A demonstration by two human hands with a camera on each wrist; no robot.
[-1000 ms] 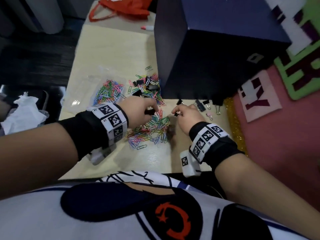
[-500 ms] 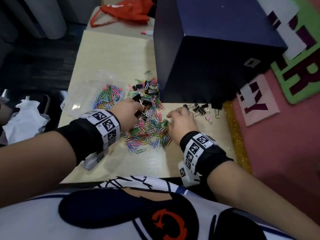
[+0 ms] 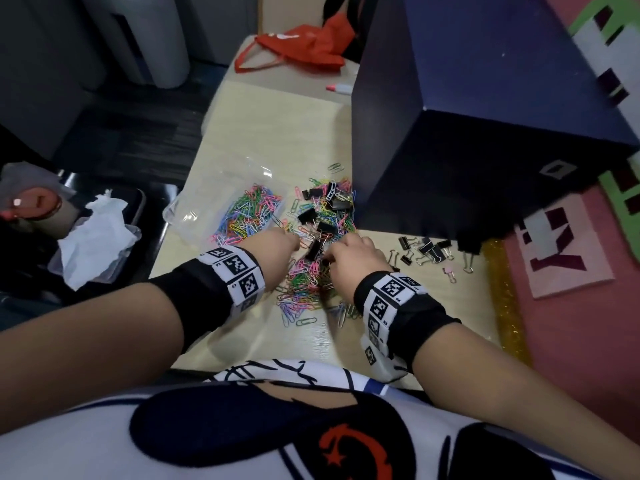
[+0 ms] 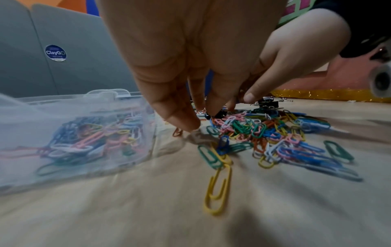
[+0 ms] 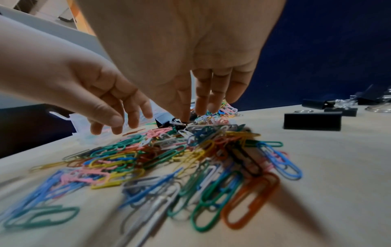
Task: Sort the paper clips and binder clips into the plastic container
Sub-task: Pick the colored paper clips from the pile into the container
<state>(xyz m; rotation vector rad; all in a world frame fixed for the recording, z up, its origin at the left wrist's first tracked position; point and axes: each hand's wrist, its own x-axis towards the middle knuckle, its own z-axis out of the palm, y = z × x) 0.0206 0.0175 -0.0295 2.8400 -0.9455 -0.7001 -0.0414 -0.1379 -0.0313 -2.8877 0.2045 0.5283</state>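
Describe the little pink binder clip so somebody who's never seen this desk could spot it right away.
Start at the big dark blue box on the table. On the bare tabletop in front of it lies a cluster of black binder clips, right of both hands. The pink binder clip sits at that cluster's near edge, apart from the colourful pile, and is the only binder clip there that isn't black.

head cam looks steeply down over both forearms at the table (image 3: pixel 263 133), each wrist cam sits low just above the tabletop looking along its palm, very close, and all three share the loose paper clip pile (image 3: pixel 304 282) mid-table.
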